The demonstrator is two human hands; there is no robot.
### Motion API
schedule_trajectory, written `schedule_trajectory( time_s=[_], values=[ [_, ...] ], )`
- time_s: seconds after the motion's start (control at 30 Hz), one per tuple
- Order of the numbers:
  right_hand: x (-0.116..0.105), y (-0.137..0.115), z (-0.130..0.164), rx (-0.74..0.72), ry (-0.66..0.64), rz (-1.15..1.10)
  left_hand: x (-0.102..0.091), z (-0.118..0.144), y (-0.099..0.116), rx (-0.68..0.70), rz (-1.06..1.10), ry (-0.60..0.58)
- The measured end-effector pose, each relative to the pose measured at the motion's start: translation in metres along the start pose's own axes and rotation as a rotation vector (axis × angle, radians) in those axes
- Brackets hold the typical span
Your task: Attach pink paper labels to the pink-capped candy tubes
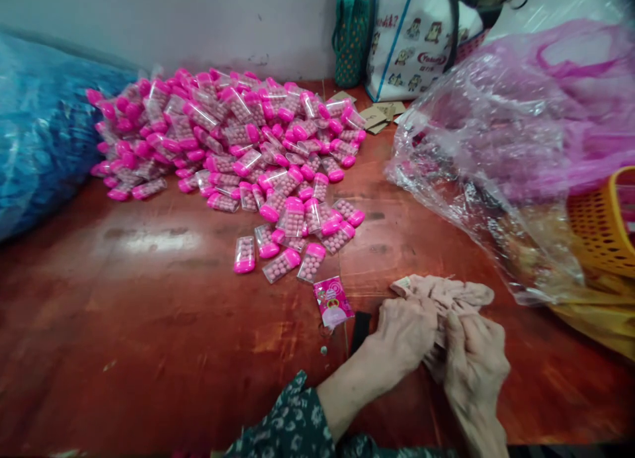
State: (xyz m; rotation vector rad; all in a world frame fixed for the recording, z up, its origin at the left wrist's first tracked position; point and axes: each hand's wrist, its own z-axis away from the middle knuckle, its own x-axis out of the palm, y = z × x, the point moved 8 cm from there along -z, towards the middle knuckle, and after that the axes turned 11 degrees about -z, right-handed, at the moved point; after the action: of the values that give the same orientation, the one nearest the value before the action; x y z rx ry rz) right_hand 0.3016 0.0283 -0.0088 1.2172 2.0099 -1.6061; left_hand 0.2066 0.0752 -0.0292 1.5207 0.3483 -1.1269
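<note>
Far left of frame I see a big blue translucent plastic sack [40, 127] slumped on the reddish-brown wooden tabletop [124, 325]

Upper centre: a large heap of clear flat plastic candy cases with bright pink caps [238, 134], each filled with small pale pink pellets. The heap runs from upper left toward mid-frame and thins into a few loose cases near centre

Just below the heap's lower edge, a small pink printed paper label [333, 301] lies flat on the table, with a thin black strip [360, 331] just right of it, partly behind the left hand

Lower centre-right: left hand [404, 335] with a dark green patterned sleeve [292, 425] at the wrist, fingers curled down onto a crumpled pale pink cloth [446, 292]. Right hand [473, 365] sits just beside it, fingers closed, pinching the same cloth. Both hands grip the cloth; it rests on the table between and just above them, near the frame's bottom

Top centre-right against the wall: a green woven bag [351, 38] and a white tote bag with cartoon prints [411, 41], a few brown cardboard scraps [380, 114] in front

Right side: a big clear crinkled plastic bag with pink contents [510, 134], an orange perforated plastic basket [602, 223] at the right edge, touching it
</note>
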Motion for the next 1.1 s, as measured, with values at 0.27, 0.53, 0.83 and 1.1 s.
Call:
schedule_trajectory(
  time_s=[0.27,0.53,0.83,1.1],
  values=[
    [-0.004,-0.048,-0.022,-0.085,0.098,0.079,-0.083,0.045,-0.033,-0.029,-0.049,0.345],
    [0.105,-0.111,-0.005,-0.039,-0.324,-0.125,-0.109,0.114,-0.143,-0.553,0.103,0.515],
    [0.118,-0.098,-0.003,0.018,-0.276,-0.246,-0.087,0.099,-0.132,-0.45,0.013,0.431],
    [0.101,-0.096,-0.005,-0.006,-0.199,-0.373,-0.087,0.089,-0.136,-0.397,0.04,0.391]
  ],
)
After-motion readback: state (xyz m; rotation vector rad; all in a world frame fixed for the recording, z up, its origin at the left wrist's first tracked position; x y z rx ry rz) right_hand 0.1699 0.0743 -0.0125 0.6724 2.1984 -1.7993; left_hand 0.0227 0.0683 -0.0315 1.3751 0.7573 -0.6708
